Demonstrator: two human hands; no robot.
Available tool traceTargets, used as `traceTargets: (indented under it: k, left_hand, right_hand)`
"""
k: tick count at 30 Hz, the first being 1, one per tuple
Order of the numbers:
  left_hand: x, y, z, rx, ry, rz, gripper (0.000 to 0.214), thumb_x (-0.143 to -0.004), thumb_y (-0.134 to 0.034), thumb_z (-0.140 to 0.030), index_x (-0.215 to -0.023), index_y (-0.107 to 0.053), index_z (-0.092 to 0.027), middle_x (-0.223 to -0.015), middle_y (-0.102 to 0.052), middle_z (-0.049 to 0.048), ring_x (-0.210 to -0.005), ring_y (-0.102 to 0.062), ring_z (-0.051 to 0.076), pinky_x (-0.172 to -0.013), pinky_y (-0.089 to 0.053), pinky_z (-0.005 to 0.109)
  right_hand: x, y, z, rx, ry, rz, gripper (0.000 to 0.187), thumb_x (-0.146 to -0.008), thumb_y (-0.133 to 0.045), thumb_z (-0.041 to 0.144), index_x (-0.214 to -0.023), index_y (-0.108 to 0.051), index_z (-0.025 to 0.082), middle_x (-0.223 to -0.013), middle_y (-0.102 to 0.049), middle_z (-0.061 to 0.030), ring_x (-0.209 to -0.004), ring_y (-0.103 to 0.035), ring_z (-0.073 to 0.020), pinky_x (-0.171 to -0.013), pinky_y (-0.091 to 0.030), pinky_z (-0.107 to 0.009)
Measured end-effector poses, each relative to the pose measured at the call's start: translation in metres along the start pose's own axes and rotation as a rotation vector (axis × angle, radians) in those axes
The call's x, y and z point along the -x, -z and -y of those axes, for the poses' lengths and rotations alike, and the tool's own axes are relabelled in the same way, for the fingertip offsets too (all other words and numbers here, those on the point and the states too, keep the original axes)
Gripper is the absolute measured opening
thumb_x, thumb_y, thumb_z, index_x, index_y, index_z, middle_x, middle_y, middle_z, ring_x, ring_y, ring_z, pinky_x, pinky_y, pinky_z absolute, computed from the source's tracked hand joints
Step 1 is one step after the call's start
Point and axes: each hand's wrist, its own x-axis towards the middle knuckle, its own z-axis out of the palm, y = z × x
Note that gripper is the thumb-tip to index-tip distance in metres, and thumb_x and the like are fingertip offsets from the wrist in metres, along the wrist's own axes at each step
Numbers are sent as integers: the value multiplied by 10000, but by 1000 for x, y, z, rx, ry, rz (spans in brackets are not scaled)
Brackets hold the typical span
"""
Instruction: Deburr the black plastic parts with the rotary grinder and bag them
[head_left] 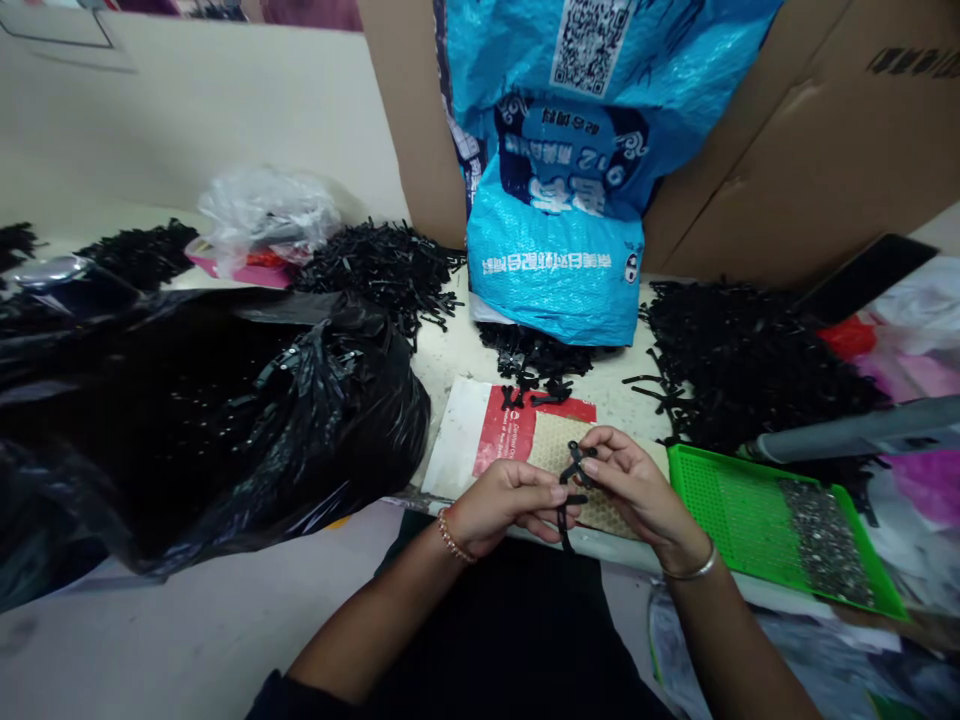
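Note:
My left hand pinches a thin black strip-like part between thumb and fingers, its end hanging below them. Close beside it, my right hand grips a small black X-shaped part with rounded ends. The two parts meet or overlap between my hands; whether they are joined I cannot tell. Both hands are above a textured beige pad at the table's front edge. A few similar black pieces lie on the red and white printed sheet just beyond.
A blue printed sack stands at the back over more black parts. Heaps of black parts lie left and right. A large black plastic bag bulges at left. At right, a green tray holds small metal pieces, below a grey bar.

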Motion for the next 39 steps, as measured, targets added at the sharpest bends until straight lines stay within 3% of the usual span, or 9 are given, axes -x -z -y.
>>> traceTargets:
  k: [14, 23, 28, 39]
  left_hand:
    - [-11, 2, -1, -71, 27, -43, 443, -633, -839, -424, -900, -733, -86, -876, -739, 146, -756, -712, 195, -621, -556, 237]
    - [-13, -4, 0, -146, -94, -117, 432, -656, -807, -467, -843, -722, -88, -788, -723, 105, -658, -668, 156, -484, -474, 176]
    - [-11, -5, 2, -116, -93, -133, 426, -649, -821, -445, -861, -722, -88, -782, -722, 92, -610, -651, 123, -538, -513, 185]
    - [-7, -6, 1, -68, -113, -144, 436, -652, -828, -448, -858, -730, -77, -812, -721, 105, -680, -667, 131, -597, -517, 182]
  right_hand:
    - [-3, 5, -3, -54, -43, 35, 256, -771, -747, 287, -944, -568, 231, -838, -590, 31, -712, -640, -103, -696, -528, -236]
    - [6, 14, -2, 202, 75, 6, 370, -752, -763, 272, -1054, -549, 267, -951, -580, -4, -816, -603, -110, -731, -526, -224]
    - [7, 11, -2, 274, 124, 5, 345, -792, -726, 279, -1075, -529, 267, -1008, -618, -25, -930, -624, -136, -823, -523, -250]
    - [6, 4, 2, 296, 125, -6, 347, -782, -727, 296, -1072, -539, 264, -1003, -621, -33, -924, -626, -147, -813, -536, -270]
